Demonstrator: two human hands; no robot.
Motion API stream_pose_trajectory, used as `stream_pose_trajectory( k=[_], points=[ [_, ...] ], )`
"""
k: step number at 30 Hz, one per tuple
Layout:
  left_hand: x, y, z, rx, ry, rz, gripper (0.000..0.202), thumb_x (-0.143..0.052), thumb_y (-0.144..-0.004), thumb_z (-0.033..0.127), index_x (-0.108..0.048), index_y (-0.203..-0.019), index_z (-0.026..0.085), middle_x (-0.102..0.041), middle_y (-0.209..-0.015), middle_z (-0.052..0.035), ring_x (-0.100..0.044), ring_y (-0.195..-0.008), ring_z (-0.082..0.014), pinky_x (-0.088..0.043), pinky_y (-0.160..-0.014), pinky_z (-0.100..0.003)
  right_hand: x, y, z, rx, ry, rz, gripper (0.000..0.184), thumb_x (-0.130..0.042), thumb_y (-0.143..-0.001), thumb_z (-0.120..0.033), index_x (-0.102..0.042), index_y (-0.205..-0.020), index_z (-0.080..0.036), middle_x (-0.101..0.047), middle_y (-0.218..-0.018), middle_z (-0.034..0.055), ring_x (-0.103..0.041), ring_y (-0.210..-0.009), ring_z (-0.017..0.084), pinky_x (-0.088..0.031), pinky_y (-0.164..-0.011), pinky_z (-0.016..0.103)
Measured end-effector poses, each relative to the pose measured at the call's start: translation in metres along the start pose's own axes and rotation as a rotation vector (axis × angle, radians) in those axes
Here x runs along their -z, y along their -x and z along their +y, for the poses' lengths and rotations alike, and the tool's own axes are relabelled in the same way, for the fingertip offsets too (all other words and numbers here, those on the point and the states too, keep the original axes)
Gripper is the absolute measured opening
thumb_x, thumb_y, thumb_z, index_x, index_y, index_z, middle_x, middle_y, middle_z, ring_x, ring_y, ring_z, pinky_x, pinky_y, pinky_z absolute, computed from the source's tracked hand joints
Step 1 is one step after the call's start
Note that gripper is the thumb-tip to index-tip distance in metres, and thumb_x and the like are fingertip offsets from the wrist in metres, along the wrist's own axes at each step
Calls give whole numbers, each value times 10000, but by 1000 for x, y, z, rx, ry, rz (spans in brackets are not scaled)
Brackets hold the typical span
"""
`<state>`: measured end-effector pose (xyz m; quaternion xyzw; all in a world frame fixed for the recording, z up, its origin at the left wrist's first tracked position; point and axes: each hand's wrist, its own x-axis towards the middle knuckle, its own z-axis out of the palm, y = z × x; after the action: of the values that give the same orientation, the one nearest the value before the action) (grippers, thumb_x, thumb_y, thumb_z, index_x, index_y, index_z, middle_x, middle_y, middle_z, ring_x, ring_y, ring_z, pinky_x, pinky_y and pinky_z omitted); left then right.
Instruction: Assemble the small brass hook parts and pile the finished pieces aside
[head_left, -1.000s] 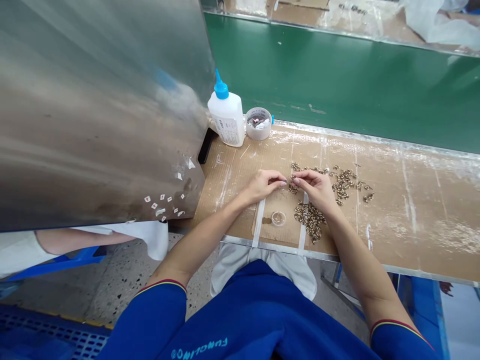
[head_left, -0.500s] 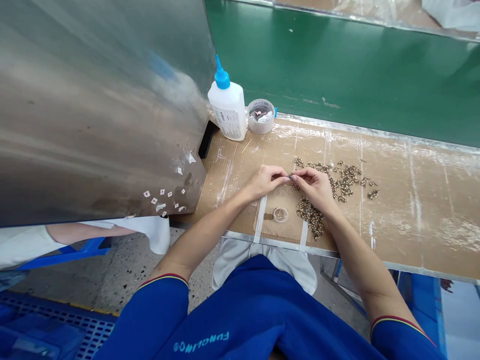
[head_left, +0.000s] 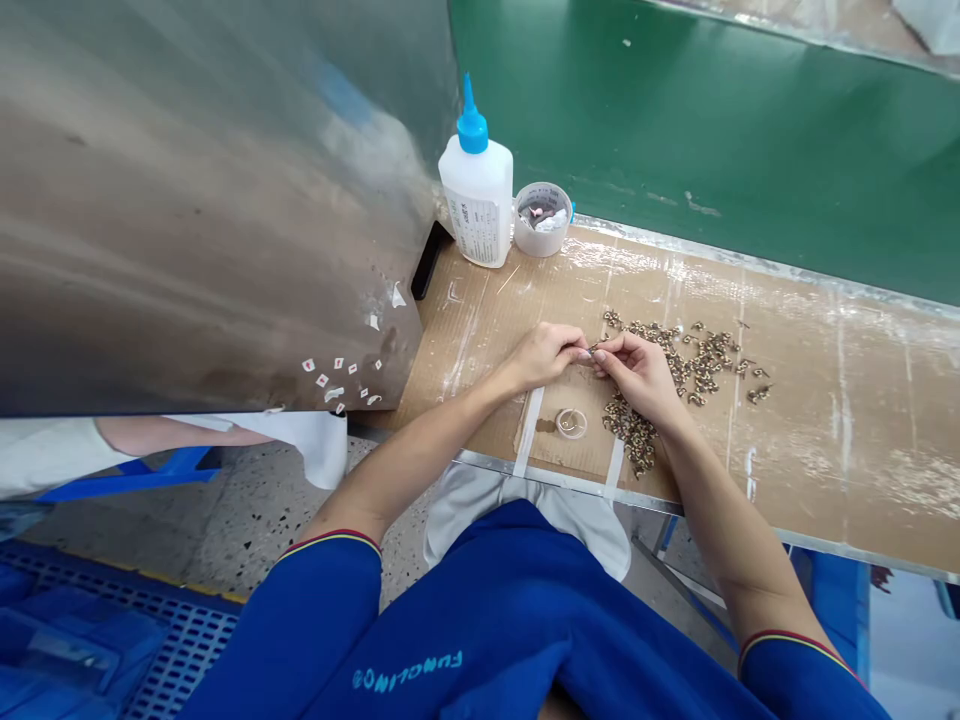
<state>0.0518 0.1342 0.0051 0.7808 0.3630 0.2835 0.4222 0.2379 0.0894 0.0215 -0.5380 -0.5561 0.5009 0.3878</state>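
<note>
Over the cardboard-covered bench point(head_left: 795, 420), my left hand point(head_left: 551, 355) and my right hand point(head_left: 637, 372) meet fingertip to fingertip. Both are closed in a pinch on a tiny piece between them, mostly hidden by the fingers and too small to name. Beside and beneath my right hand spreads a pile of small brass-coloured metal pieces point(head_left: 705, 362), with more of them point(head_left: 630, 435) heaped nearer the front edge. A small round clear dish point(head_left: 571, 424) lies just in front of my hands.
A white bottle with a blue nozzle point(head_left: 480, 205) stands at the back left, beside a round tub point(head_left: 541, 222) holding scraps. A thin stick point(head_left: 508, 279) lies before them. The metal panel point(head_left: 225, 220) walls off the left; a green surface point(head_left: 712, 140) runs behind.
The camera view has shifted slightly, so the bench things appear a little further right. My hands stay pinched together in the same place beside the pile.
</note>
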Motion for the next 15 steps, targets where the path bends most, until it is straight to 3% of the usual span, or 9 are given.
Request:
stream_pose_trajectory(
  k=[9,15],
  points=[
    [2,0,-3,-72,-83,-93,146,-605,-872,183,-671,-744,163,-684,-759,-38,-602,-729,-166,-429,-721,-275,6,1,-4,29,106,-96,401,-755,-783,-591,-600,-753,-223,-653,-674,17,-609,-613,155,-529,-601,309],
    [2,0,-1,-22,18,-93,168,-586,-868,204,-659,-725,153,-643,-693,-15,-560,-670,-142,-401,-672,-259,1,1,0,42,114,-77,403,-723,-804,-612,-579,-762,-239,-626,-659,6,-586,-600,159,-514,-593,321]
  ],
)
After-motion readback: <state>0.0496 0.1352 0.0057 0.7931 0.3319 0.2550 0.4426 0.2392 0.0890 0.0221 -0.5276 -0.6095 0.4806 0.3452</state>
